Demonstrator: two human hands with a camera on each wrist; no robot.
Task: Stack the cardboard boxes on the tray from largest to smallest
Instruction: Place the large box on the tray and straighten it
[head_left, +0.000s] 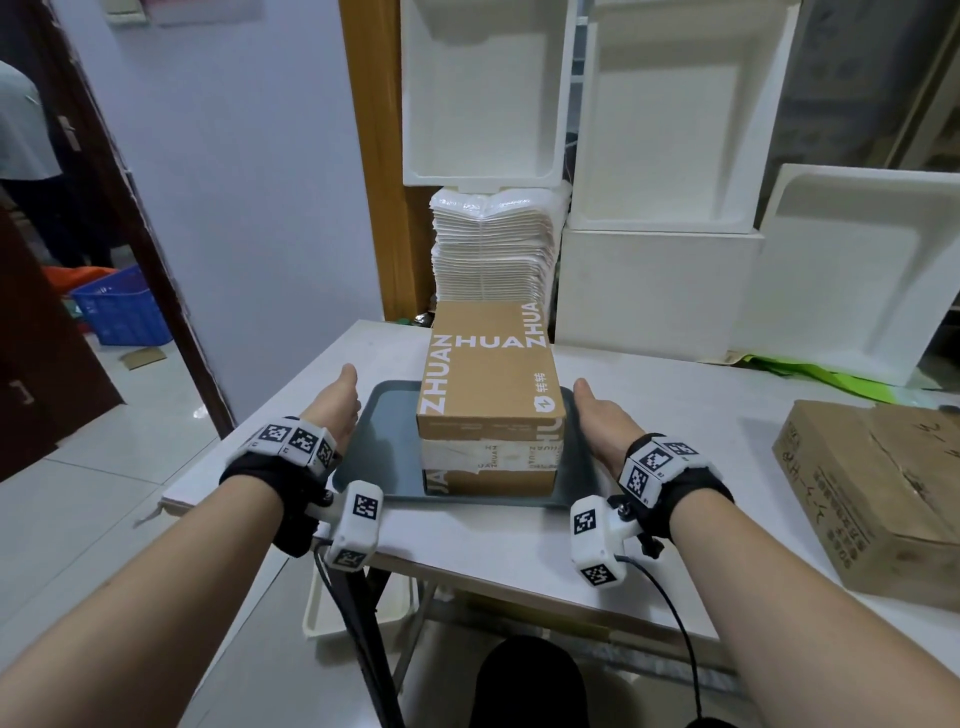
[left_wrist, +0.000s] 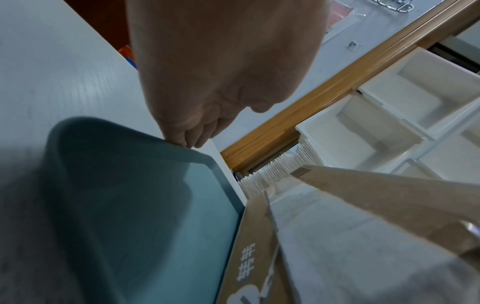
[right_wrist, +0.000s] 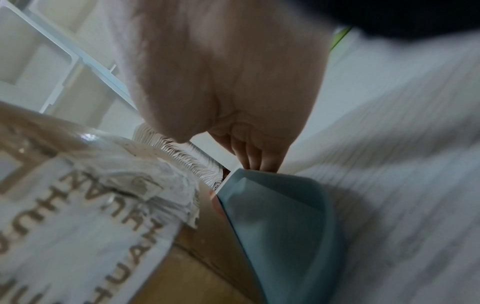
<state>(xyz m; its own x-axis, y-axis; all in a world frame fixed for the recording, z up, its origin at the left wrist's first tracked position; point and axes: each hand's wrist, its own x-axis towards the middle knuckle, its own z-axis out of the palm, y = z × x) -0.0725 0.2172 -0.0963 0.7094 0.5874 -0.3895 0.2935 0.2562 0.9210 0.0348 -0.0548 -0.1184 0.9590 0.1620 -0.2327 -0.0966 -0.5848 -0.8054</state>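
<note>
A dark grey-blue tray (head_left: 384, 447) lies on the white table (head_left: 675, 415). On it stand stacked cardboard boxes: a brown "ZHUAN" box (head_left: 491, 364) on top, a box wrapped in white tape (head_left: 488, 454) under it, and a brown box (head_left: 493, 480) lowest. My left hand (head_left: 337, 408) is at the tray's left side, with straight fingers (left_wrist: 185, 139) touching its rim (left_wrist: 145, 133). At the right side my right hand (head_left: 602, 421) puts its fingers (right_wrist: 255, 162) on the rim (right_wrist: 298, 179). Neither hand touches the stack of boxes (left_wrist: 363, 236) (right_wrist: 78, 195).
A large worn cardboard box (head_left: 872, 493) sits at the table's right edge. White foam trays (head_left: 665, 280) and a stack of white sheets (head_left: 493, 249) stand behind the table. A green bag (head_left: 810, 374) lies at the back right. A blue basket (head_left: 122, 306) is on the floor beyond the doorway.
</note>
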